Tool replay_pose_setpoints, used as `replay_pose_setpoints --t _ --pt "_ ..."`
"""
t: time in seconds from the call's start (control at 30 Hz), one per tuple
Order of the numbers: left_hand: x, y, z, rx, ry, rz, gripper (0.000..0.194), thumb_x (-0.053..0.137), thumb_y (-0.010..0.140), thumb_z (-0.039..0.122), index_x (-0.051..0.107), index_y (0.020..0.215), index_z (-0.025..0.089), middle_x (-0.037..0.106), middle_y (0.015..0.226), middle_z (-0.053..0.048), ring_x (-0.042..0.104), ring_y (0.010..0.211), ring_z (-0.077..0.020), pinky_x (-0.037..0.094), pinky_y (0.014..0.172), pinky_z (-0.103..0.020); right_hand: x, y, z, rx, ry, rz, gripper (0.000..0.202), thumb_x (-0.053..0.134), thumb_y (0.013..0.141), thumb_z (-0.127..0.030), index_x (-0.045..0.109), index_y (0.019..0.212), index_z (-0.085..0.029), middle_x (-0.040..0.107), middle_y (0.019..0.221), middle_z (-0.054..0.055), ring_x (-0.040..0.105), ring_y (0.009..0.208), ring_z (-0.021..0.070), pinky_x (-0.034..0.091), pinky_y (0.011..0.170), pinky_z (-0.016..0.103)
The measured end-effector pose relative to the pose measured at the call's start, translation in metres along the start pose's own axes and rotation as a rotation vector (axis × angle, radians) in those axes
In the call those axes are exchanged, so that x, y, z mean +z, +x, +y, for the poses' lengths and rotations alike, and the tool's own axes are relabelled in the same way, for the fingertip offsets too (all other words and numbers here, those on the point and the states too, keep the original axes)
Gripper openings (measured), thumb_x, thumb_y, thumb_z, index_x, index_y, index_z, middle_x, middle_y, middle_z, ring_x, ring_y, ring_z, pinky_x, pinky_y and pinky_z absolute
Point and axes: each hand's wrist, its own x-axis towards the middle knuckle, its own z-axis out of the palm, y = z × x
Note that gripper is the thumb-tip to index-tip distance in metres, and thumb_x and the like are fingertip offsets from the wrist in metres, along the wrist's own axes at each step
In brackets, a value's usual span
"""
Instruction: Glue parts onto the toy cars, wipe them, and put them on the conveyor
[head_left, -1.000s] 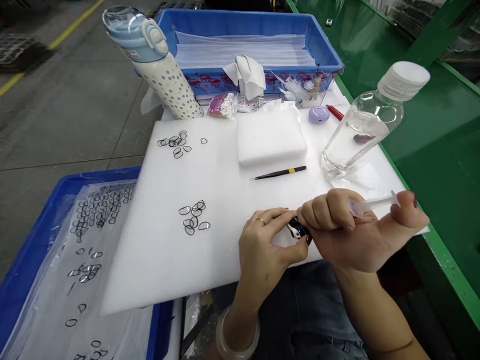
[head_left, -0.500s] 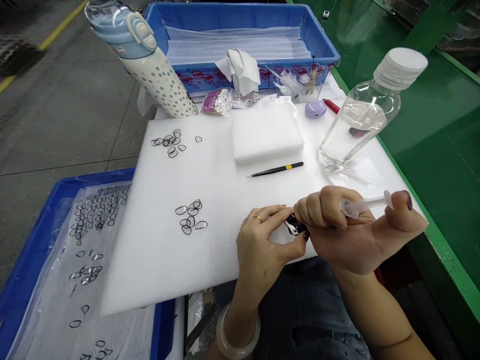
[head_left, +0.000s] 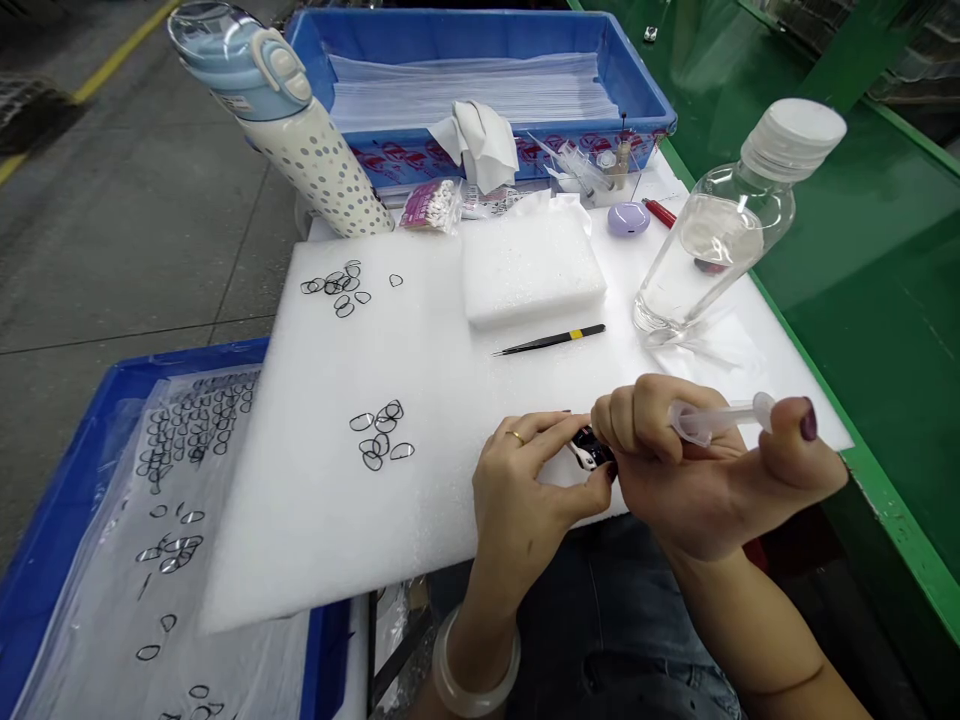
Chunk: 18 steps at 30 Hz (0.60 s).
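My left hand (head_left: 532, 490) pinches a small black and white part (head_left: 589, 450) between thumb and fingers at the front edge of the white foam board (head_left: 450, 370). Close beside it, my right hand (head_left: 697, 470) is wrapped round a clear plastic syringe (head_left: 720, 418), its thumb against the plunger's end. The syringe's tip is hidden behind the fingers, near the part. Black tweezers (head_left: 551, 341) with a yellow band lie on the board beyond the hands. Thin black rings lie in two groups on the board, one nearer (head_left: 381, 437) and one farther back (head_left: 337, 285).
A clear bottle of liquid (head_left: 697, 260) stands at right, past my right hand. Behind are a foam block (head_left: 532, 265), a dotted flask (head_left: 315, 160), a purple case (head_left: 628, 219) and a blue bin (head_left: 480, 30). Another blue bin (head_left: 82, 450) holds more rings at lower left.
The syringe's plunger end and my right thumb have shifted slightly left and down. My left hand and the small part have hardly moved. The whole view has shifted slightly.
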Motion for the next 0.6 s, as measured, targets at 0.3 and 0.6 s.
replay_pose_setpoints --t 0.3,0.6 --pt "-0.007 -0.011 -0.013 0.195 0.202 -0.137 0.047 0.079 0.063 0.018 0.070 0.109 0.026 0.070 0.117 -0.007 0.065 0.103 -0.0307 0.055 0.085 -0.048 0.013 0.113 0.013 -0.237 -0.243 -0.113 0.055 0.036 0.097 -0.063 0.039 0.058 -0.024 0.041 0.060 -0.001 0.040 0.060 0.0150 0.041 0.065 0.032" --pt "-0.001 -0.016 -0.021 0.292 0.299 -0.047 0.043 0.067 0.081 0.017 0.061 0.124 0.024 0.063 0.133 -0.011 0.063 0.114 -0.0319 0.058 0.089 -0.050 -0.059 0.043 -0.003 -0.449 -1.060 0.160 0.013 0.053 0.093 -0.027 0.064 0.098 -0.021 0.069 0.099 0.006 0.063 0.096 0.0205 0.048 0.087 0.035"
